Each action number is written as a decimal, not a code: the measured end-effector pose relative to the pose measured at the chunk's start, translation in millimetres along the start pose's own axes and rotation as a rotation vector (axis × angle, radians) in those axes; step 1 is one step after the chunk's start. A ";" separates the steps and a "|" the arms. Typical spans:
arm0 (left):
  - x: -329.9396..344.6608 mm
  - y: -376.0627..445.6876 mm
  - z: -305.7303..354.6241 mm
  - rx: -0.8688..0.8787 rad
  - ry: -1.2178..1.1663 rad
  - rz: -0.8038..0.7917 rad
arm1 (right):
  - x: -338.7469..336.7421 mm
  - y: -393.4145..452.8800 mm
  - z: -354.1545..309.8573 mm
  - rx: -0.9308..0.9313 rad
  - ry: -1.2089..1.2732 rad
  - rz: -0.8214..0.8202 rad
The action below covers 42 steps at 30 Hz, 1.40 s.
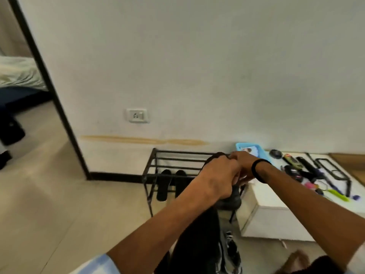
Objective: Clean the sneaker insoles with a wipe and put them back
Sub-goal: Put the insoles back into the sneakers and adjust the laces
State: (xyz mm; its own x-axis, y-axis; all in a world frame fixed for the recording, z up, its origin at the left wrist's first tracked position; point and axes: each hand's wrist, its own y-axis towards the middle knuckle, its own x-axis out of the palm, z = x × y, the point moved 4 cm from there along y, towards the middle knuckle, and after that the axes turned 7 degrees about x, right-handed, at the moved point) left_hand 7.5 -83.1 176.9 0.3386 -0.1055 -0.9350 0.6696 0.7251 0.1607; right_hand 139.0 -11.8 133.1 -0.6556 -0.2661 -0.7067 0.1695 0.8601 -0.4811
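A dark sneaker (232, 195) is held up in front of the black metal shoe rack (173, 155). My left hand (218, 176) grips its upper part from the left, fingers curled round it. At the sneaker's top edge my right hand (244, 165), with a black band on the wrist, grips it as well; the fingers are mostly hidden behind the left hand. Two black insole-shaped pieces (164, 184) stand side by side on the rack's lower shelf. A blue wipe pack (249, 150) lies behind my hands on the white cabinet (276, 214). No wipe shows in either hand.
A second black and white sneaker (231, 252) lies on the floor below my arms. The cabinet top holds several small items, among them a black remote (306, 165) and a green pen (338, 195). A doorway (23, 115) opens at the left. A wall socket (137, 115) is above the rack.
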 end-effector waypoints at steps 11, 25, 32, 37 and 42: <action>99.1 85.0 56.3 0.213 -0.247 -0.006 | -58.9 0.5 150.5 0.102 0.072 0.230; 250.2 205.2 -24.7 -0.075 -0.596 -0.055 | -31.7 100.8 285.5 0.184 0.240 0.519; 317.8 290.6 -32.6 0.110 -0.509 -0.127 | -62.7 167.3 305.3 0.076 0.199 0.408; 332.9 298.1 -44.3 0.074 -0.560 -0.072 | -83.0 179.3 313.8 -0.039 0.388 0.427; 335.3 298.9 -42.2 0.033 -0.567 0.012 | -85.4 186.6 321.7 -0.099 1.284 0.326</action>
State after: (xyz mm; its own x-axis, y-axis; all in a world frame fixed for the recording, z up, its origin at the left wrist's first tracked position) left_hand 293.3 127.0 -102.0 0.6423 -0.4527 -0.6184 0.6805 0.7082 0.1883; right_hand 463.3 31.4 -63.3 -0.8299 0.5071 0.2328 0.4325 0.8482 -0.3057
